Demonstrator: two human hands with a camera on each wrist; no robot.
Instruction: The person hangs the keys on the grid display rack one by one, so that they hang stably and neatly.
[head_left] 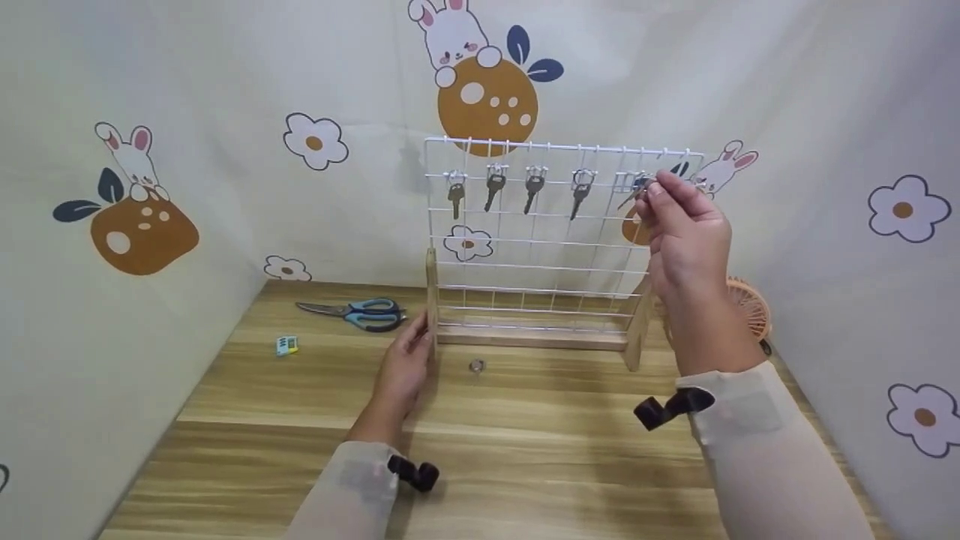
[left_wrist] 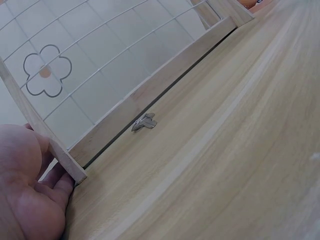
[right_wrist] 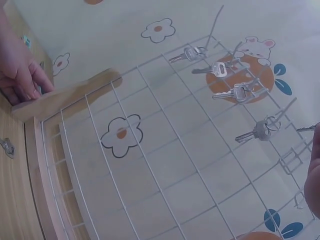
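Observation:
A white wire grid rack [head_left: 532, 241] on a wooden stand holds several keys [head_left: 535, 191] hanging in a row from hooks near its top. At the upper right of the grid, my right hand [head_left: 686, 232] pinches a key [head_left: 628, 196] between thumb and fingers, close to a hook; the fingers hide most of it. In the right wrist view only the tip of this key [right_wrist: 306, 128] and part of the hand show at the edge. Low down, my left hand [head_left: 403, 367] holds the stand's left wooden post [left_wrist: 42, 122], fingers partly hidden behind it.
A small metal piece [left_wrist: 145, 122] lies on the table just in front of the stand's base bar. Blue-and-black scissors [head_left: 367, 313] and a small blue-and-yellow item [head_left: 286, 345] lie to the left. An orange fan [head_left: 750, 311] stands behind my right forearm. Patterned cloth [head_left: 337, 60] surrounds the table.

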